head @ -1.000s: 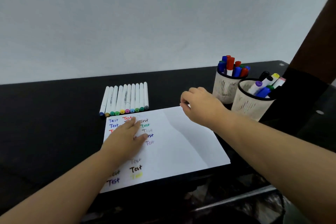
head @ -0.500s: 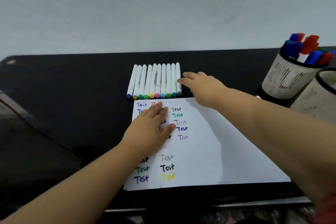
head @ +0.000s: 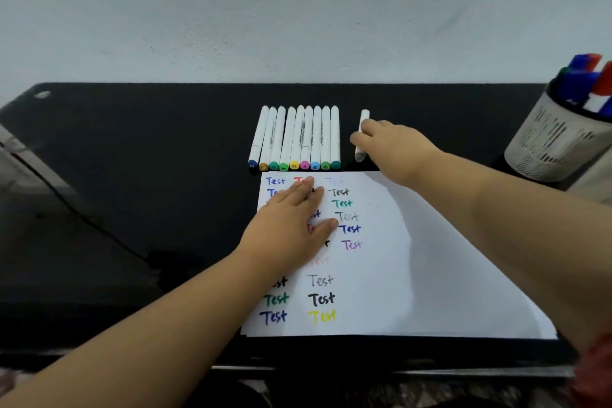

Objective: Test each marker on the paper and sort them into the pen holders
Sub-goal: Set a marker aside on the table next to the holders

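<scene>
A white sheet of paper lies on the black table, covered on its left with several coloured "Test" words. My left hand rests flat on the paper's upper left. Behind the paper lies a row of several white markers with coloured end caps. My right hand grips one white marker, apart from the row to its right. At the right edge stands a pale mesh pen holder with blue and red markers in it.
A second holder is barely visible at the right edge below the first. A dark cable runs across the table's left side. A pale wall rises right behind the table.
My right hand reached from near the holders to the marker row and pulled the rightmost marker away to the right. My head turned left. The left hand stayed on the paper.
</scene>
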Demonstrator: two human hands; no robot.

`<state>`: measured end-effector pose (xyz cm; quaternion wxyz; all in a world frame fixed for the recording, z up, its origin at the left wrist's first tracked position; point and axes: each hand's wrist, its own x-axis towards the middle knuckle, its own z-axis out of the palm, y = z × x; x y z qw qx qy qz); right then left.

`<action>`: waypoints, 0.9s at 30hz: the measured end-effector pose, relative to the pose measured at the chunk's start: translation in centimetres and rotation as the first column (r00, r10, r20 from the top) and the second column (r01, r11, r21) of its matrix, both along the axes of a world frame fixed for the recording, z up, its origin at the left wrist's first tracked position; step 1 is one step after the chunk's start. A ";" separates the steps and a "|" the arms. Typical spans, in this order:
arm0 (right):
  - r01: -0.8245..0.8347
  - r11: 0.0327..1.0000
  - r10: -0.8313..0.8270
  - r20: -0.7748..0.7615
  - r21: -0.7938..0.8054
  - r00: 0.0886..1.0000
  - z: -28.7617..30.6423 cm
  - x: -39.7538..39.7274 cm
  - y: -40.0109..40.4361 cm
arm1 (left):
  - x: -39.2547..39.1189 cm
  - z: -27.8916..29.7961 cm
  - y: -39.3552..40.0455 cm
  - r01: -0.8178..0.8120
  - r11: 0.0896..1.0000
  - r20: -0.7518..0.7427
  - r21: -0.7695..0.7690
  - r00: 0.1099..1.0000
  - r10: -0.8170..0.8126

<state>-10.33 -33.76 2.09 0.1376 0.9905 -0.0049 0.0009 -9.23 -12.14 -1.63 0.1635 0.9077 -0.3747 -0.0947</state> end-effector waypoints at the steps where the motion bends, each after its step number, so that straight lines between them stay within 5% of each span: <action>1: 0.000 0.999 -0.002 0.067 0.034 0.998 -0.2 -0.5 -0.2 | 0.0 0.0 0.0 0.000 1.000 -0.002 0.004 1.000 0.000; 4: -0.060 0.979 -0.003 0.309 0.195 0.951 -0.3 -2.4 0.2 | -0.3 0.2 0.1 0.001 1.000 -0.007 0.021 1.000 0.000; 7: -0.058 0.885 -0.187 0.466 0.462 0.865 0.3 -5.0 1.9 | -0.5 0.7 0.0 0.006 0.998 0.002 0.057 1.000 -0.006; 12: -0.174 0.445 -0.566 0.426 0.879 0.706 0.9 -9.6 5.6 | -1.0 1.7 0.0 -0.003 0.994 0.023 0.110 1.000 0.001; 16: -0.361 0.107 -0.717 0.323 0.926 0.618 1.0 -12.0 7.9 | -3.4 2.8 0.5 -0.104 0.984 -0.167 -0.145 0.983 0.079; 21: -0.312 -0.159 -0.809 0.057 0.937 0.585 0.8 -13.2 9.8 | -6.1 3.1 2.0 -0.270 0.880 -0.419 -0.390 0.903 0.091; 24: -0.248 -0.313 -0.768 -0.091 0.917 0.634 0.4 -13.3 10.2 | -6.8 2.8 2.8 -0.359 0.831 -0.501 -0.425 0.858 0.114; 27: -0.144 -0.385 -0.678 -0.174 0.911 0.714 -0.3 -13.3 10.6 | -7.2 2.3 3.3 -0.350 0.824 -0.421 -0.446 0.894 0.152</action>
